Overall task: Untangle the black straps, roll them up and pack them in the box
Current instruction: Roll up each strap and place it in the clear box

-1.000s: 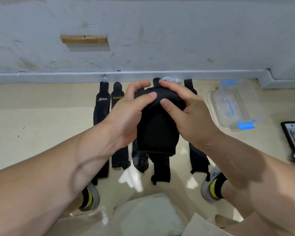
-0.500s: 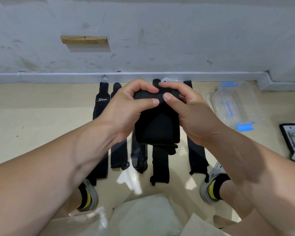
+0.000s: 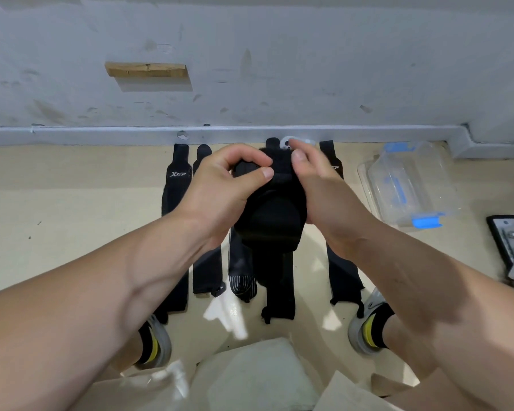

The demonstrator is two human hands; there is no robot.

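The rolled strap point(image 3: 270, 221) sat at the centre of the frame, lifted off the floor point(image 3: 57, 203) and wound into a fat black bundle between both hands. From my remote seat I read the left hand point(image 3: 220, 191) as having its grip closed round the upper left of the bundle, thumb pressed across the front. The right hand point(image 3: 321, 188) pinched the top edge between thumb and fingers, its grip closed on the same strap. I judged the fabric soft, light and springy rather than slippery, so the winding would likely loosen if either grip slackened. The best hold looked to be across the outer flap where the end overlaps, squeezed from both sides. Below and behind it, the other black straps point(image 3: 175, 185) lay flat in a row on the floor, side by side and untangled, running from the wall point(image 3: 279, 69) toward the lower frame. The clear box point(image 3: 413, 182) with blue latches stood at the right of the frame, apart from the row. I could not tell whether it held anything.
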